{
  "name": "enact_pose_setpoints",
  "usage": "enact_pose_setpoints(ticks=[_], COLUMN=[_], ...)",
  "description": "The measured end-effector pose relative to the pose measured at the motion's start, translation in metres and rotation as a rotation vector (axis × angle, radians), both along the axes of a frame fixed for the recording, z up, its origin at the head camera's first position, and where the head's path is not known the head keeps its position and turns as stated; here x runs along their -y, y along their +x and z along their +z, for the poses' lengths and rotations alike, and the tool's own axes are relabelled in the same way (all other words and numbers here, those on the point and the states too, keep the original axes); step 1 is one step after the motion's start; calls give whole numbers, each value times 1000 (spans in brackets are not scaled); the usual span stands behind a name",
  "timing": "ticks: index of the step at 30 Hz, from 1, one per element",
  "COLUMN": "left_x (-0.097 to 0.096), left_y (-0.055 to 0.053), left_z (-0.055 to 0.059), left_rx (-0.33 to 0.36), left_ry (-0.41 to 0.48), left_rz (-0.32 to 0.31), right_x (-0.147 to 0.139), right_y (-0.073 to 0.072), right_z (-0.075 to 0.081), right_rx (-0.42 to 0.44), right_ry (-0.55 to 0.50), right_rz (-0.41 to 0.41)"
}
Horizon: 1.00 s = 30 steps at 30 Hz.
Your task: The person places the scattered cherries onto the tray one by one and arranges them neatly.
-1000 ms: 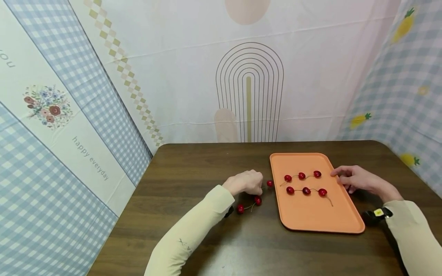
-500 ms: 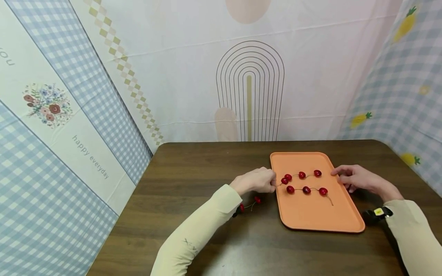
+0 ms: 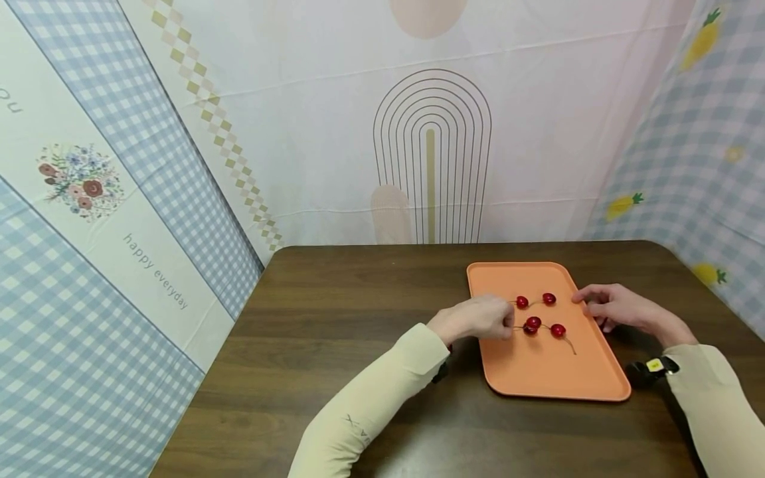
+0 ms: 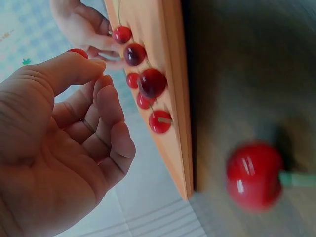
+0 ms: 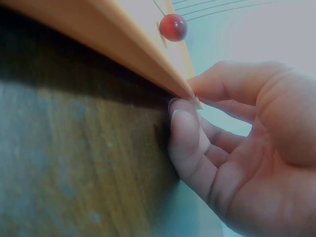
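My left hand [image 3: 481,317] is over the left part of the orange tray [image 3: 552,382], pinching a cherry [image 3: 533,322] by its stem. That cherry hangs close above one in the front row; in the left wrist view only a red sliver of the held cherry [image 4: 77,52] shows behind the thumb. Further cherries lie on the tray, such as a back-row cherry [image 3: 548,299] and a front-row cherry [image 3: 558,330]. The left hand hides some of them in the head view. My right hand [image 3: 624,309] pinches the tray's right rim [image 5: 182,89] between thumb and fingers.
On the dark wooden table [image 3: 335,305], a stemmed cherry [image 4: 254,175] lies left of the tray, mostly hidden by my left wrist in the head view. A patterned cloth [image 3: 335,153] hangs behind the table.
My left hand has picked up a cherry from beside the tray and carried it right, over the tray's rim to the front row. My right hand stays on the tray.
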State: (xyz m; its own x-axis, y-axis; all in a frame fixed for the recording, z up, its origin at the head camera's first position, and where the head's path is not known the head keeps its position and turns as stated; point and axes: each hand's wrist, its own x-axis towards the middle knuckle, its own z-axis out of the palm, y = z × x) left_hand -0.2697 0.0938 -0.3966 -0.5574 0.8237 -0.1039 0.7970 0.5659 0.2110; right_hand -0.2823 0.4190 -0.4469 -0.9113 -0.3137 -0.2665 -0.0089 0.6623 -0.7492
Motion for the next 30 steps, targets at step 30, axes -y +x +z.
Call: enact_pose_setpoints(ticks=[30], left_x=[-72], left_y=[22], left_z=[-23], left_rx=[121], left_ry=[-261], left_rz=[102], right_x=[-2], right_y=[-2], right_z=[0], right_rx=[9], right_ry=[-28], right_rz=[7])
